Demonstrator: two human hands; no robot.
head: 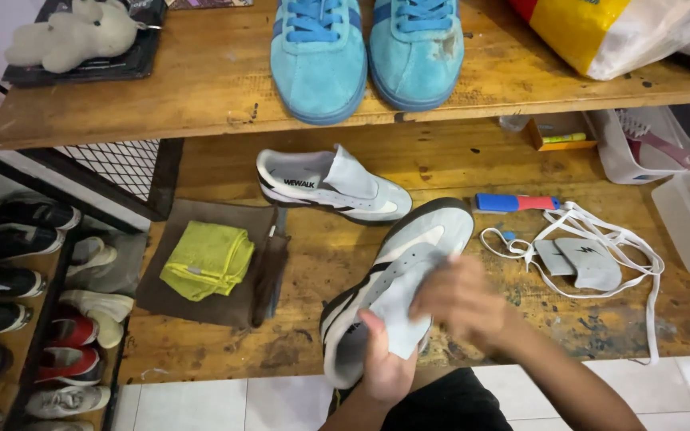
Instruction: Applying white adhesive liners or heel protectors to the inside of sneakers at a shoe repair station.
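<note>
My left hand [383, 363] grips the heel end of a pale grey sneaker with dark trim [409, 247], its toe pointing away over the wooden table [321, 263]. My right hand [461, 303], blurred, rests on the sneaker's tongue and opening, fingers curled on it. The matching sneaker [329, 187] lies on its side farther back on the table, tongue raised. White laces [600, 239] and two grey insoles [588, 262] lie to the right.
A yellow-green cloth [208, 259] sits on a brown cloth at the left. A blue and red brush [515, 203] lies behind the laces. Two blue suede sneakers [365, 52] stand on the upper shelf. Clear plastic tubs stand at the right, a shoe rack [33, 311] at the left.
</note>
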